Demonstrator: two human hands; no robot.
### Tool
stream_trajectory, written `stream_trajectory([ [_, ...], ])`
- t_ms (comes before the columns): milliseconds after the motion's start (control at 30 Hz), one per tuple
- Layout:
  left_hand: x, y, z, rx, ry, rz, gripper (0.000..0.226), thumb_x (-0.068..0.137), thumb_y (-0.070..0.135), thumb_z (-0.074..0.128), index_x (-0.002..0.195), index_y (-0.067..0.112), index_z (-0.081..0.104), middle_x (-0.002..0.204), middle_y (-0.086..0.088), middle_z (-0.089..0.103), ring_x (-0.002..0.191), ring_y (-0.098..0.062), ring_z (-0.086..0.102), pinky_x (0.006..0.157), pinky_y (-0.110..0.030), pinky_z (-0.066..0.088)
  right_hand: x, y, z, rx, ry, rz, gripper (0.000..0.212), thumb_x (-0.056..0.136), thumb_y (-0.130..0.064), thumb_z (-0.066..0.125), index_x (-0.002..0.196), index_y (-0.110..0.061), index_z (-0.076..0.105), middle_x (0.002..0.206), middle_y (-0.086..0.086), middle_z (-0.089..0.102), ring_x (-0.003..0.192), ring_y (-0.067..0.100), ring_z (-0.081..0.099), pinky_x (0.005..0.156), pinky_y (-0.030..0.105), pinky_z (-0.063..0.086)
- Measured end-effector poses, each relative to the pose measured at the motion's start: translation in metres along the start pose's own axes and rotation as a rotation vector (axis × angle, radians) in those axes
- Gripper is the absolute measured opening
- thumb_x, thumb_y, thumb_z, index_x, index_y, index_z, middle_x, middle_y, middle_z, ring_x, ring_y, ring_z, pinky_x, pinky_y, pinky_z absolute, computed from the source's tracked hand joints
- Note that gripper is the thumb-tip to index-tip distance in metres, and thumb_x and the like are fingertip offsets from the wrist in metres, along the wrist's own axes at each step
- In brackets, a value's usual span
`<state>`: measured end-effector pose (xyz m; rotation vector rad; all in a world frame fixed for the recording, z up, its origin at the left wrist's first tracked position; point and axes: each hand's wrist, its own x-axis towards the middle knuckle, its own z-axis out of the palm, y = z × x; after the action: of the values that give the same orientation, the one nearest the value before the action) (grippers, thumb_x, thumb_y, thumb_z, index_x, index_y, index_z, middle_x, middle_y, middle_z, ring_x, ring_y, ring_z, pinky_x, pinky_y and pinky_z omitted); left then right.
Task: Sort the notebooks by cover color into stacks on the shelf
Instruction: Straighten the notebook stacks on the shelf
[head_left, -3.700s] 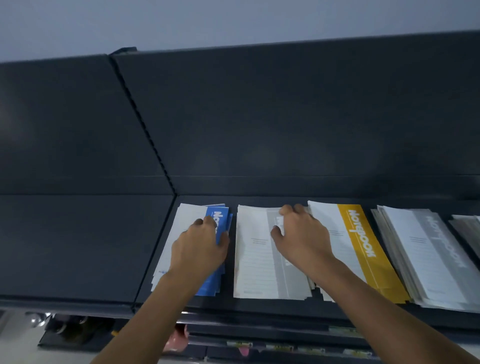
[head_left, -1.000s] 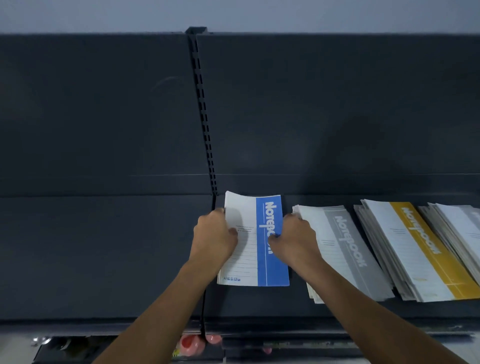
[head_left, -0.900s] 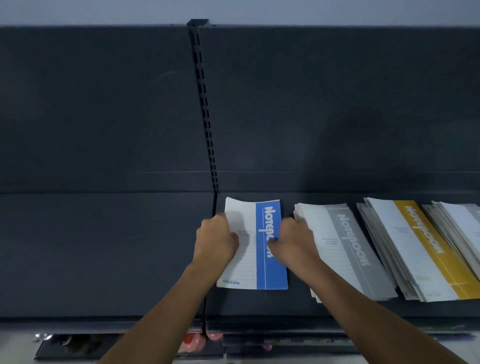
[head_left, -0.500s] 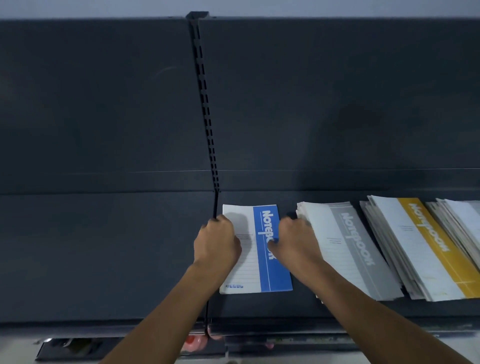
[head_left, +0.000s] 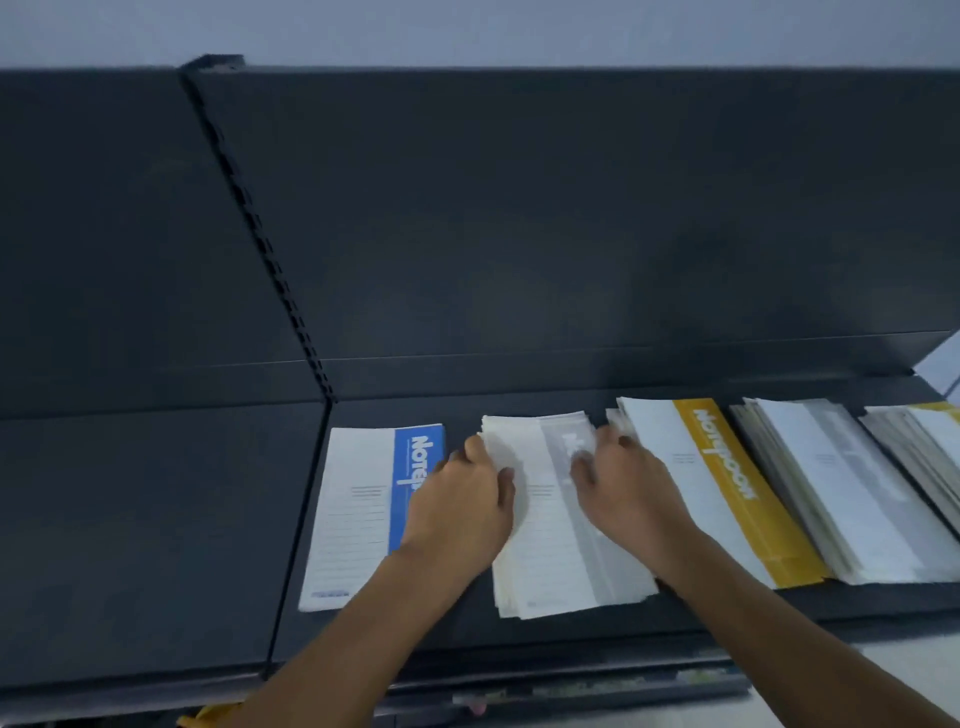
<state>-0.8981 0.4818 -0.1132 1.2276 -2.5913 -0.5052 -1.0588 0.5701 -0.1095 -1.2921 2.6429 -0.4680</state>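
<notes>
While the blue notebook stack lies sorted lower left, both hands clasp the grey stack; right-side piles unfinished.

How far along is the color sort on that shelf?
Done: blue notebook stack lies squared at the left; yellow stack sits right of centre. In hand: left hand and right hand rest on the grey stack, apparently squaring it. Left: the fanned, uneven piles at far right.
</notes>
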Motion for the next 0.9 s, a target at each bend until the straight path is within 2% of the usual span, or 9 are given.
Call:
stream_trajectory([
  [200, -0.007, 0.030, 0.031, 0.063, -0.031, -0.178, 0.069, 0.105, 0.043, 0.033, 0.157, 0.007, 0.005, 0.102, -0.010, 0.068, 0.097, -0.030, 0.063, 0.072, -0.037, 0.045, 0.002, 0.023, 0.015, 0.011, -0.104, -0.087, 0.042, 0.103, -0.040, 0.042, 0.127, -0.005, 0.048, 0.094, 0.007, 0.066, 0.095, 0.027, 0.063, 0.069, 0.032, 0.043],
  [267, -0.007, 0.038, 0.035, 0.028, -0.007, -0.243, 0.066, 0.103, 0.039, 0.038, 0.154, 0.006, 0.011, 0.102, -0.010, 0.068, 0.097, -0.030, 0.064, 0.072, -0.036, 0.046, 0.004, 0.025, 0.016, 0.036, -0.101, -0.092, 0.044, 0.102, -0.038, 0.045, 0.131, -0.004, 0.046, 0.094, 0.007, 0.067, 0.093, 0.027, 0.064, 0.069, 0.031, 0.044],
  [367, -0.003, 0.047, 0.033, -0.118, 0.056, -0.342, 0.047, 0.097, 0.033, 0.051, 0.131, 0.010, 0.029, 0.101, -0.008, 0.065, 0.089, -0.028, 0.065, 0.071, -0.035, 0.051, 0.009, 0.024, 0.016, 0.069, -0.086, -0.064, 0.048, 0.100, -0.036, 0.051, 0.136, -0.005, 0.045, 0.097, 0.004, 0.066, 0.081, 0.018, 0.060, 0.062, 0.025, 0.043],
  [467, 0.008, 0.051, 0.028, -0.202, -0.060, -0.480, 0.046, 0.088, 0.039, 0.060, 0.111, 0.013, 0.029, 0.109, -0.011, 0.057, 0.102, -0.032, 0.057, 0.083, -0.040, 0.049, 0.012, 0.023, 0.017, 0.089, -0.109, -0.059, 0.042, 0.098, -0.034, 0.053, 0.128, -0.005, 0.048, 0.080, -0.004, 0.055, 0.070, 0.013, 0.051, 0.053, 0.024, 0.036],
  [533, 0.015, 0.048, 0.024, -0.255, -0.190, -0.581, 0.059, 0.083, 0.049, 0.063, 0.114, 0.009, 0.034, 0.118, -0.010, 0.051, 0.115, -0.033, 0.051, 0.095, -0.041, 0.046, 0.009, 0.022, 0.015, 0.091, -0.121, -0.081, 0.033, 0.097, -0.033, 0.053, 0.117, -0.008, 0.049, 0.072, -0.007, 0.048, 0.071, 0.016, 0.058, 0.057, 0.028, 0.041],
  [633, 0.020, 0.042, 0.016, -0.398, -0.310, -0.627, 0.072, 0.071, 0.052, 0.063, 0.127, 0.009, 0.051, 0.125, -0.008, 0.057, 0.118, -0.030, 0.054, 0.098, -0.044, 0.049, 0.003, 0.023, 0.014, 0.112, -0.132, -0.075, 0.030, 0.097, -0.032, 0.053, 0.115, -0.009, 0.048, 0.086, 0.001, 0.057, 0.092, 0.025, 0.063, 0.073, 0.034, 0.051],
  [733, 0.019, 0.041, 0.009, -0.522, -0.321, -0.608, 0.059, 0.075, 0.035, 0.067, 0.126, 0.013, 0.047, 0.118, -0.005, 0.056, 0.104, -0.022, 0.058, 0.072, -0.033, 0.053, 0.000, 0.021, 0.012, 0.166, -0.184, -0.021, 0.041, 0.098, -0.033, 0.050, 0.128, -0.006, 0.043, 0.114, 0.010, 0.059, 0.113, 0.028, 0.055, 0.088, 0.037, 0.050],
  [800, 0.014, 0.040, 0.007, -0.596, -0.278, -0.552, 0.049, 0.082, 0.026, 0.071, 0.120, 0.015, 0.041, 0.109, 0.000, 0.057, 0.095, -0.014, 0.058, 0.061, -0.025, 0.046, 0.000, 0.019, 0.006, 0.313, -0.210, 0.052, 0.052, 0.096, -0.033, 0.050, 0.138, -0.006, 0.036, 0.127, 0.010, 0.052, 0.119, 0.028, 0.052, 0.091, 0.038, 0.048],
  [900, 0.000, 0.035, -0.001, -0.710, -0.112, -0.422, 0.040, 0.087, 0.022, 0.074, 0.110, 0.023, 0.041, 0.106, 0.006, 0.060, 0.095, -0.006, 0.059, 0.068, -0.023, 0.045, -0.001, 0.016, -0.010, 0.663, -0.226, 0.136, 0.053, 0.087, -0.033, 0.052, 0.136, -0.018, 0.040, 0.128, 0.004, 0.054, 0.112, 0.022, 0.057, 0.092, 0.042, 0.051],
])
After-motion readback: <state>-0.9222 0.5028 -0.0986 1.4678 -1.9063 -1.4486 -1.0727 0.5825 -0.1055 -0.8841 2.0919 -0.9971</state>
